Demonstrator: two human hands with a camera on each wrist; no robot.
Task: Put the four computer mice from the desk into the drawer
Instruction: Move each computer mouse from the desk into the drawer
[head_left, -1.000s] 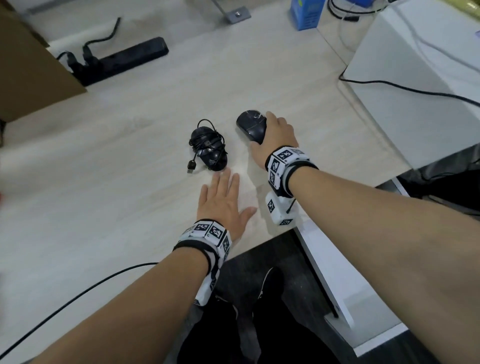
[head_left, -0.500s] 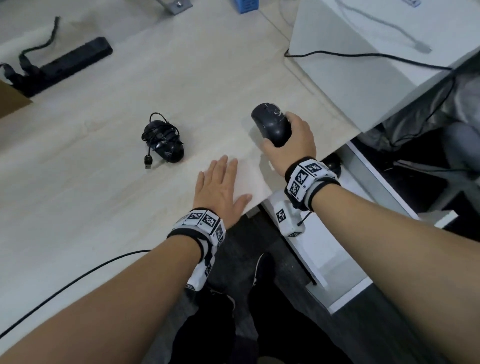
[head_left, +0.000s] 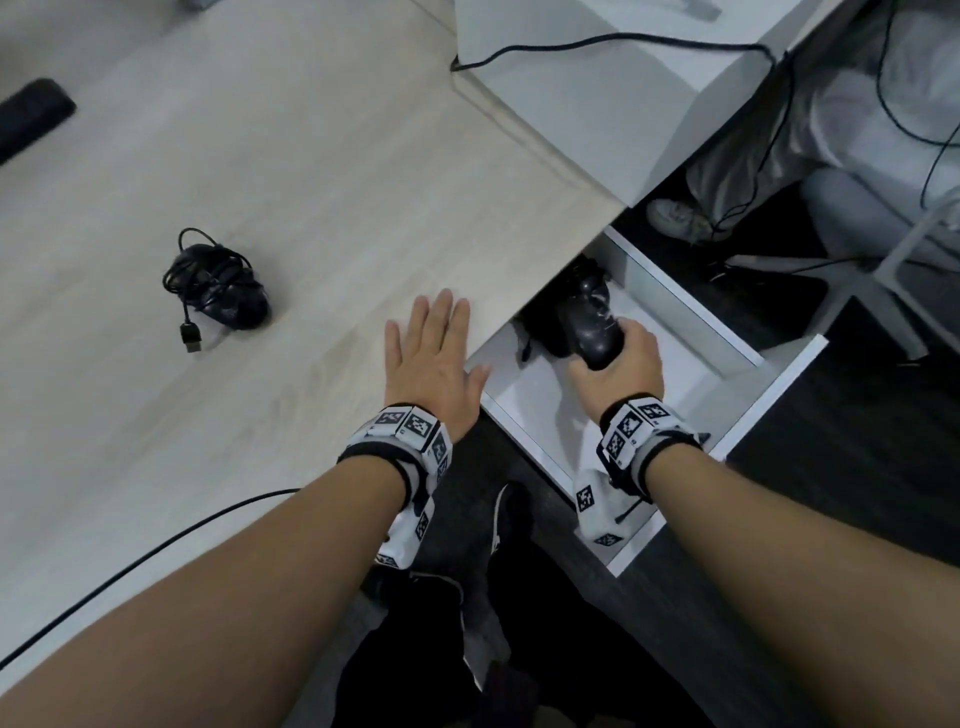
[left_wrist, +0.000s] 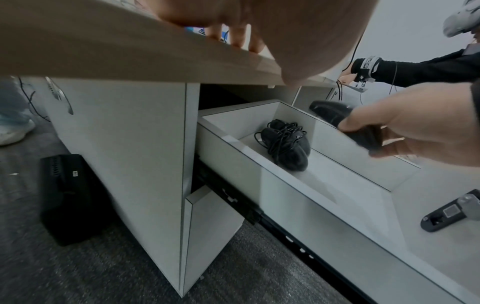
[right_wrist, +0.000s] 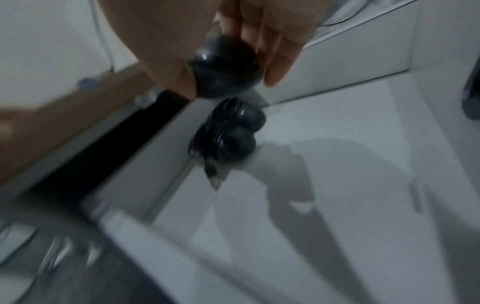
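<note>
My right hand (head_left: 608, 353) grips a black mouse (head_left: 592, 327) just above the open white drawer (head_left: 680, 301) under the desk's right end. The right wrist view shows that mouse (right_wrist: 226, 70) between thumb and fingers. Below it, black wired mice (right_wrist: 228, 135) lie on the drawer floor with their cables wound round them; they look like two, pressed together (left_wrist: 285, 146). Another black mouse (head_left: 223, 291) wrapped in its cable, USB plug trailing, lies on the desk to the left. My left hand (head_left: 436, 358) rests flat on the desk's near edge, fingers straight.
A white cabinet (head_left: 597, 104) with a black cable (head_left: 623, 39) stands at the desk's right back. A power strip (head_left: 31, 114) lies far left, and a cable (head_left: 156, 545) crosses the near desk edge. Another person's shoe (head_left: 675, 213) is beyond the drawer. A black box (left_wrist: 70, 197) sits on the floor.
My right hand lifted the black mouse off the desk and carried it right and down over the open drawer. The left hand stayed flat on the desk edge.
</note>
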